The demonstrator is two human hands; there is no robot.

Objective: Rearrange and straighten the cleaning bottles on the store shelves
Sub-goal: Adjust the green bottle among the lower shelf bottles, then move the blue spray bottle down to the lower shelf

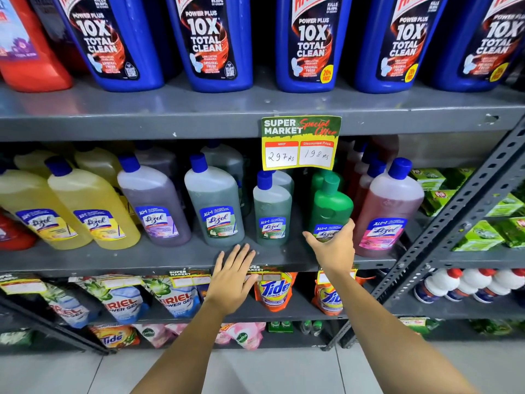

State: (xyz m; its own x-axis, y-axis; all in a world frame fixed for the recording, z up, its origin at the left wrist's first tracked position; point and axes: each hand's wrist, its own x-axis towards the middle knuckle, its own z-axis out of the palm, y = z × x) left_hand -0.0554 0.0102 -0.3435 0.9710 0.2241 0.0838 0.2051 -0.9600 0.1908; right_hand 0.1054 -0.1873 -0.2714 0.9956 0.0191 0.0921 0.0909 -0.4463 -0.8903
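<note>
A row of Lizol bottles stands on the middle grey shelf (159, 258): two yellow ones (93, 206) at the left, a purple one (154, 206), two grey-green ones (216, 206), a bright green bottle (331, 203) and a pink one (389, 206). My right hand (333, 248) wraps the base of the bright green bottle, thumb and fingers around its label. My left hand (234, 275) hovers flat and spread at the shelf's front edge, below the grey-green bottles, holding nothing.
Large blue toilet-cleaner bottles (207, 44) line the top shelf. A yellow price card (301, 143) hangs over the middle row. Detergent pouches (272, 291) fill the lower shelves. A slanted metal upright (454, 223) and green packets (483, 234) stand at the right.
</note>
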